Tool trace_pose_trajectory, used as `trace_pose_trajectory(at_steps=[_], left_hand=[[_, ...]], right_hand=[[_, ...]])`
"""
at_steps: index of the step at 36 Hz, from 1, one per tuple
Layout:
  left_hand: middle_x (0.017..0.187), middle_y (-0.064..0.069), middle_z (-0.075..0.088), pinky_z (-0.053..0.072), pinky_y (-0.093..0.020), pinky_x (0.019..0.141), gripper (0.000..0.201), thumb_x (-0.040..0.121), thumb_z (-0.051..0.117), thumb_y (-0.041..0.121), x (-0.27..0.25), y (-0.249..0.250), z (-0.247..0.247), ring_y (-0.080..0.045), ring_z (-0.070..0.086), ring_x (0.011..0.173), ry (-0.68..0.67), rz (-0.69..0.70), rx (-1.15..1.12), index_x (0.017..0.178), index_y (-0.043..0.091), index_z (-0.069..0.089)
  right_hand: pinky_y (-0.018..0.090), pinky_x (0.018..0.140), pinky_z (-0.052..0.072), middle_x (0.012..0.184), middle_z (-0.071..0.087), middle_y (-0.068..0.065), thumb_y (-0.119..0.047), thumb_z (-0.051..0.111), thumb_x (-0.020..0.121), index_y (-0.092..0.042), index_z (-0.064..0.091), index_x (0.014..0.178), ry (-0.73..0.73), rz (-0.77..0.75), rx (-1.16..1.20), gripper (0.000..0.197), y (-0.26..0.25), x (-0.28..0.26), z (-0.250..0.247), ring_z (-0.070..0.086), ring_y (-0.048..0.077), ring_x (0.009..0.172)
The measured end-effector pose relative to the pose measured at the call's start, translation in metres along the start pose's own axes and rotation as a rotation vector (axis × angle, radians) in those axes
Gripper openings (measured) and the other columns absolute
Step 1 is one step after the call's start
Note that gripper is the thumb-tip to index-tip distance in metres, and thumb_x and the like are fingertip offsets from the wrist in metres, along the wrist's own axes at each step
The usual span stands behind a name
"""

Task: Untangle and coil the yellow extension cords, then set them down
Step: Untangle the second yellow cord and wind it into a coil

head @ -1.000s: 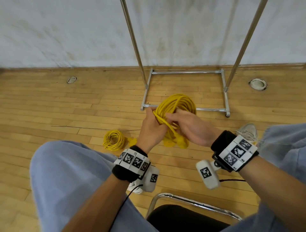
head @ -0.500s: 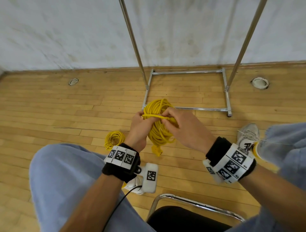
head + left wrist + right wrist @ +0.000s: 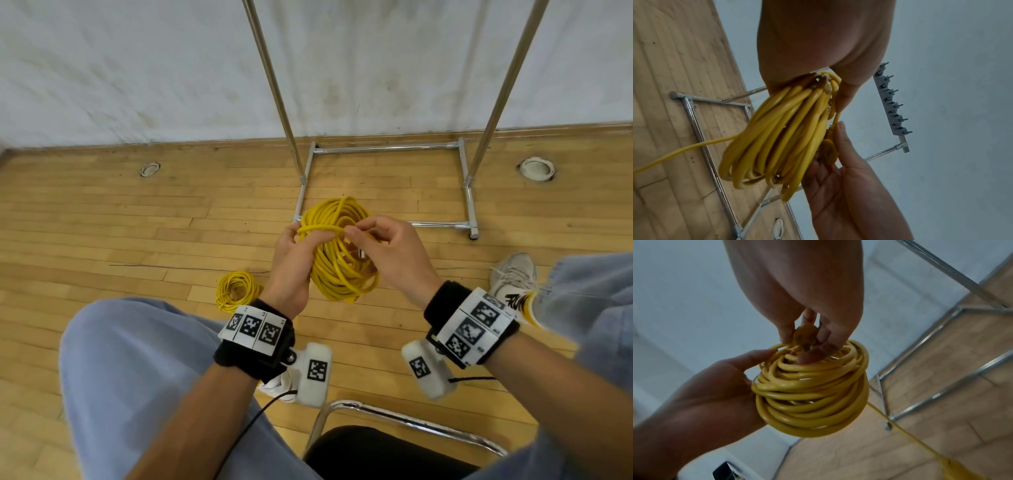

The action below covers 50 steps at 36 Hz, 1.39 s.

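Yellow extension cord, wound into a thick multi-loop coil point(image 3: 337, 250), was held in mid-air above the wooden plank floor point(image 3: 102, 219), in front of the seated person's knees. The left hand point(image 3: 291, 263) had its fingers curled through the coil, gripping the bundled loops. The right hand point(image 3: 387, 260) pinched the round yellow plug point(image 3: 805, 337) at the coil's top, with a short run of cord stretched across to the left hand. A second, smaller yellow coil point(image 3: 236, 291) lay on the floor, just left of the held one.

Probable faults:
- A loose tail point(image 3: 680, 151) trailed from the coil; if left unsecured, it could drag loops out when the coil is lowered.
- A slackened left grip would probably let the loops spring apart.
- Setting the coil down onto the smaller coil could re-tangle the two.
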<state>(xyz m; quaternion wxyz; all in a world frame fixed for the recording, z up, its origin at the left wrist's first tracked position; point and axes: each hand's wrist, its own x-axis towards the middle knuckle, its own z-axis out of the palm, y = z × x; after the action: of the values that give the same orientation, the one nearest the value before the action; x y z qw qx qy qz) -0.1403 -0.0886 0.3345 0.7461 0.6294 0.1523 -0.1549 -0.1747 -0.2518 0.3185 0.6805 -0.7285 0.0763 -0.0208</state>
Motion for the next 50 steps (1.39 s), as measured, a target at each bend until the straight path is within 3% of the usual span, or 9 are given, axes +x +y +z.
trace_pose_trajectory(at_steps=[9, 14, 22, 31, 37, 40, 44, 47, 50], left_hand=[[0.12, -0.026, 0.069, 0.057, -0.042, 0.086, 0.074, 0.074, 0.085, 0.016, -0.003, 0.004, 0.001, -0.037, 0.071, 0.103, -0.144, -0.047, -0.125, 0.137, -0.006, 0.054], [0.109, -0.02, 0.074, 0.059, -0.046, 0.088, 0.086, 0.062, 0.095, 0.022, -0.005, 0.006, 0.001, -0.033, 0.074, 0.095, -0.049, -0.026, -0.095, 0.135, -0.001, 0.057], [0.104, -0.015, 0.077, 0.063, -0.045, 0.084, 0.063, 0.075, 0.09, 0.014, -0.01, 0.004, 0.008, -0.03, 0.076, 0.094, 0.004, 0.036, 0.06, 0.128, 0.004, 0.058], [0.101, -0.011, 0.075, 0.06, -0.028, 0.068, 0.057, 0.074, 0.091, 0.014, -0.009, 0.002, 0.009, -0.019, 0.075, 0.083, 0.072, 0.174, 0.195, 0.12, 0.01, 0.058], [0.078, -0.005, 0.071, 0.056, -0.033, 0.062, 0.047, 0.075, 0.086, 0.004, -0.005, 0.011, 0.003, -0.019, 0.067, 0.066, 0.062, 0.206, 0.18, 0.115, 0.003, 0.061], [0.071, -0.008, 0.066, 0.055, -0.034, 0.061, 0.044, 0.077, 0.082, 0.001, -0.005, 0.016, 0.001, -0.02, 0.062, 0.058, 0.019, 0.184, 0.137, 0.115, -0.003, 0.061], [0.065, -0.006, 0.063, 0.052, -0.032, 0.06, 0.025, 0.079, 0.077, -0.003, -0.006, 0.024, -0.003, -0.017, 0.059, 0.054, -0.044, 0.175, 0.151, 0.096, 0.01, 0.064], [0.058, -0.006, 0.058, 0.049, -0.029, 0.055, 0.021, 0.081, 0.071, -0.009, -0.007, 0.029, -0.007, -0.018, 0.053, 0.049, -0.153, 0.167, 0.163, 0.085, 0.01, 0.061], [0.057, -0.007, 0.054, 0.048, -0.029, 0.054, 0.018, 0.079, 0.071, -0.008, -0.009, 0.029, -0.009, -0.019, 0.05, 0.049, -0.266, 0.153, 0.147, 0.079, 0.007, 0.06]], right_hand=[[0.017, 0.082, 0.053, 0.103, 0.075, -0.014, -0.035, 0.054, 0.107, -0.023, 0.071, 0.127, -0.088, -0.28, -0.395, 0.029, 0.009, 0.004, -0.003, 0.069, -0.003, 0.092], [0.005, 0.075, 0.042, 0.101, 0.064, -0.017, -0.026, 0.047, 0.11, -0.02, 0.059, 0.143, -0.263, -0.28, -0.516, 0.036, 0.003, 0.006, -0.008, 0.058, -0.018, 0.086], [0.035, 0.068, 0.051, 0.085, 0.065, -0.013, -0.041, 0.064, 0.099, -0.035, 0.064, 0.108, -0.195, -0.302, -0.691, 0.011, 0.003, 0.002, -0.006, 0.061, 0.009, 0.078], [0.032, 0.085, 0.043, 0.107, 0.051, -0.002, -0.025, 0.063, 0.101, -0.008, 0.074, 0.106, -0.26, -0.499, -0.813, 0.021, 0.01, 0.003, -0.002, 0.047, 0.017, 0.099], [0.016, 0.065, 0.037, 0.082, 0.047, -0.007, -0.032, 0.086, 0.081, -0.026, 0.074, 0.089, -0.025, -0.324, -0.362, 0.015, 0.004, 0.005, -0.002, 0.044, 0.003, 0.071], [0.016, 0.063, 0.038, 0.081, 0.049, -0.008, -0.043, 0.093, 0.067, -0.025, 0.061, 0.077, 0.137, -0.27, -0.26, 0.038, 0.002, 0.004, 0.0, 0.044, 0.003, 0.069], [0.036, 0.099, 0.043, 0.134, 0.045, 0.0, -0.07, 0.086, 0.056, -0.022, 0.046, 0.131, 0.25, -0.305, -0.473, 0.098, -0.004, 0.008, -0.004, 0.045, 0.017, 0.123], [0.046, 0.115, 0.035, 0.165, 0.023, 0.004, -0.077, 0.086, 0.047, -0.038, 0.012, 0.157, 0.029, -0.074, -0.369, 0.139, -0.006, 0.018, -0.015, 0.031, 0.025, 0.148], [0.048, 0.11, 0.049, 0.146, 0.057, 0.0, -0.066, 0.096, 0.048, -0.04, 0.035, 0.152, -0.211, 0.111, -0.102, 0.123, -0.005, 0.022, -0.024, 0.058, 0.021, 0.131]])
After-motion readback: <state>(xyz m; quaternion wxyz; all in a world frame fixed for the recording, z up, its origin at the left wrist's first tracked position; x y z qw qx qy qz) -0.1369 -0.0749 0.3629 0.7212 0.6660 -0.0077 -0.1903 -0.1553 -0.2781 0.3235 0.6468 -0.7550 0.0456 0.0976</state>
